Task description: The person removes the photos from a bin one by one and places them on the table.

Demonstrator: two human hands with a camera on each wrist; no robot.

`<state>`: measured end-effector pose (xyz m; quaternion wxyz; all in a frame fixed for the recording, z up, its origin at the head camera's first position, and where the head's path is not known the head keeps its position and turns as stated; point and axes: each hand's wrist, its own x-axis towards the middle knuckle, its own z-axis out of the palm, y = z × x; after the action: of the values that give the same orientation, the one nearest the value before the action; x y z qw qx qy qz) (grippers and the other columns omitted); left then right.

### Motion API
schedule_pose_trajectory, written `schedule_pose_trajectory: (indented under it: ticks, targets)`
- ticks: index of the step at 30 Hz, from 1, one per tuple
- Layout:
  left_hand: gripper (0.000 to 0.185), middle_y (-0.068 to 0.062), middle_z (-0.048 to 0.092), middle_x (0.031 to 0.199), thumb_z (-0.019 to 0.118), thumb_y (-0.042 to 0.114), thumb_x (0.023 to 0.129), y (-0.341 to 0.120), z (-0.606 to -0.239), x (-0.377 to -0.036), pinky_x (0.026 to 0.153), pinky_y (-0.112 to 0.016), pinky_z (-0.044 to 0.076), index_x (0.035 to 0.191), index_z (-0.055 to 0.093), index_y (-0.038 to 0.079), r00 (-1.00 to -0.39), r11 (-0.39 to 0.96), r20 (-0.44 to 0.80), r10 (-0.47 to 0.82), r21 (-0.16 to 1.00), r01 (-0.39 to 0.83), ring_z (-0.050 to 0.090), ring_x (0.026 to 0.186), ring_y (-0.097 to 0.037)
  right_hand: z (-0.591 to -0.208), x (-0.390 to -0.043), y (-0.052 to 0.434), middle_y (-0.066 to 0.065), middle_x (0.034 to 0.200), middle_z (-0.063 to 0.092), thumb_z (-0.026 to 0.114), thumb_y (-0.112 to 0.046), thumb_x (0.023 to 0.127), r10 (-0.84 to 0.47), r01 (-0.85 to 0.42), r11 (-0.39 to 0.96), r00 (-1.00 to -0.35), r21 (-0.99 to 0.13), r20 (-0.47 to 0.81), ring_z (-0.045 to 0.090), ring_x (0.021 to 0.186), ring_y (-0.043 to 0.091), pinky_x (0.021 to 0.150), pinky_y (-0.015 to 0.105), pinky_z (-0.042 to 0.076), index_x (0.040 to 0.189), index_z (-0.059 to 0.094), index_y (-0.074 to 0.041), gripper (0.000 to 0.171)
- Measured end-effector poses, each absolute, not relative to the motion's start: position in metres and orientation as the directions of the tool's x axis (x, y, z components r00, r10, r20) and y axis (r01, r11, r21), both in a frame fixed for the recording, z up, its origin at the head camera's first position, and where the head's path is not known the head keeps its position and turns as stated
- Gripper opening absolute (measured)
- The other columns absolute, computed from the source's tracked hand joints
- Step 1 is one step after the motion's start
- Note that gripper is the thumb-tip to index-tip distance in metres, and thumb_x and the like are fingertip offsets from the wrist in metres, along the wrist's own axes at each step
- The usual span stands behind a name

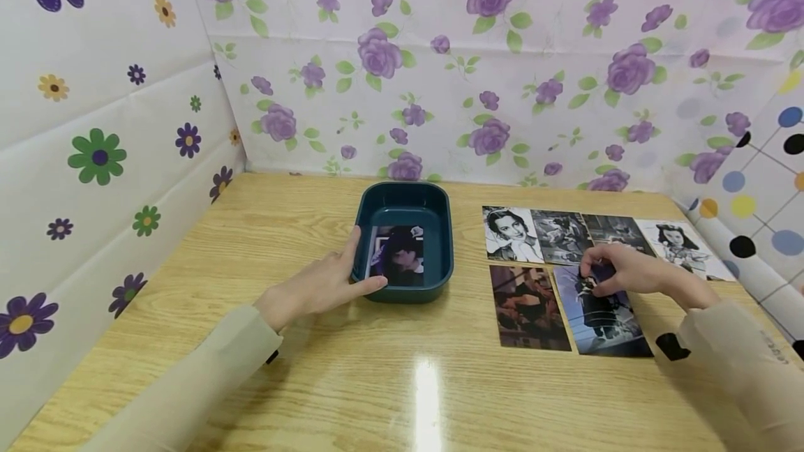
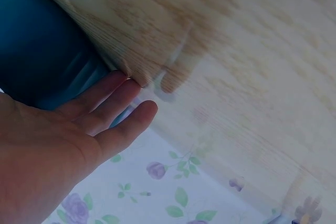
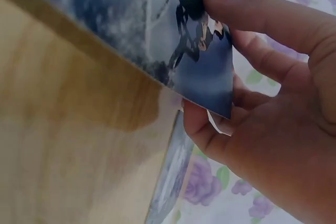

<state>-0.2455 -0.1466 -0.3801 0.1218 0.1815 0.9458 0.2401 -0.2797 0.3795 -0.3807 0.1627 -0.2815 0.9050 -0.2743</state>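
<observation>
Pinching hand: the right hand [image 1: 618, 269], at right of centre in the head view, grips the top corner of the blue-toned photo [image 1: 599, 312] between thumb and fingers; in the right wrist view that corner [image 3: 202, 66] is lifted off the wood, a finger on top and others curled beneath.
Blue-toned photo: lower right of the head view, its lower part lying on the table [image 1: 389, 382], just beside a dark reddish photo [image 1: 527, 305] to its left.
Steadying hand: the left hand [image 1: 326, 284], left of centre, rests with straight fingers against the near left side of the teal tray [image 1: 440, 229]; nothing is clasped. The left wrist view shows the fingers [image 2: 113, 116] laid flat along the tray's outer wall [image 2: 42, 51].
Teal tray: centre of the head view, holding one dark portrait photo [image 1: 398, 257] lying flat inside.
Other photos: a row of four black-and-white prints [image 1: 511, 232] lies above the two lower ones, toward the upper right of the tabletop.
Surroundings: flowered wallpaper panels [image 1: 440, 68] close in the table at back and left.
</observation>
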Motion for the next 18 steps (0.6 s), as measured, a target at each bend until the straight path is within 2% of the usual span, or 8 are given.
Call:
schedule_pose_trajectory:
  ticks: [5,10,15,18]
  targets:
    - [0.114,-0.018,0.041,0.150,0.042,0.084,0.079,-0.147,-0.379,-0.245,0.106,-0.050,0.041,0.154,-0.017,0.022,-0.906,0.820,-0.141,0.399,0.496,0.284,0.053,0.128,-0.031,-0.383,-0.277,0.375,0.004,0.084,0.053,0.080,-0.009,0.074,-0.549,-0.438,0.745,-0.831,-0.504,-0.088,0.042,0.069,0.007,0.061,0.025,0.036,0.089,0.058,-0.009,0.026]
    - [0.114,-0.017,0.042,0.149,0.042,0.084,0.079,-0.146,-0.378,-0.245,0.106,-0.050,0.041,0.154,-0.018,0.022,-0.907,0.820,-0.142,0.397,0.499,0.281,0.053,0.129,-0.030,-0.386,-0.273,0.371,0.000,0.082,0.047,0.085,-0.017,0.069,-0.508,-0.471,0.804,-0.861,-0.363,-0.007,0.039,0.075,0.011,0.066,0.026,0.031,0.084,0.058,-0.014,0.032]
    - [0.113,-0.019,0.043,0.149,0.041,0.084,0.079,-0.147,-0.378,-0.245,0.106,-0.049,0.042,0.154,-0.019,0.023,-0.907,0.826,-0.148,0.394,0.490,0.279,0.054,0.127,-0.031,-0.387,-0.269,0.366,-0.002,0.083,0.054,0.089,-0.029,0.064,-0.494,-0.497,0.840,-0.866,-0.219,0.073,0.044,0.079,0.016,0.073,0.036,0.034,0.082,0.059,-0.017,0.037]
    - [0.113,-0.019,0.044,0.147,0.041,0.084,0.080,-0.146,-0.377,-0.244,0.105,-0.049,0.043,0.154,-0.019,0.023,-0.906,0.826,-0.147,0.398,0.486,0.284,0.055,0.125,-0.030,-0.380,-0.270,0.359,-0.001,0.082,0.054,0.088,-0.027,0.068,-0.518,-0.528,0.817,-0.849,-0.233,0.105,0.044,0.078,0.015,0.072,0.035,0.035,0.083,0.059,-0.015,0.035]
